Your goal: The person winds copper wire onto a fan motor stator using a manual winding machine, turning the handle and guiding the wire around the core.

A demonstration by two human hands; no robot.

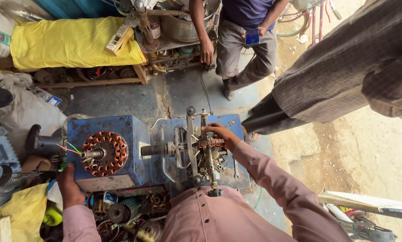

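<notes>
Cluttered workshop ground of cracked concrete surrounds a blue winding machine (120, 134) with a copper-wound stator (104, 153) mounted on its left face. The right hand (221, 133) is closed, pinching the small copper-banded spool (211, 143) on the upright rod (207, 152) of the metal mechanism. The left hand (69, 186) rests at the machine's lower left corner beside the stator; whether its fingers are closed I cannot tell. A steady pinch on the spool, kept level with the shaft, looks wise. Loose bolts (216, 166) crowd the mechanism, spare parts (125, 213) pile below, and two bystanders' legs (250, 58) stand close ahead.
</notes>
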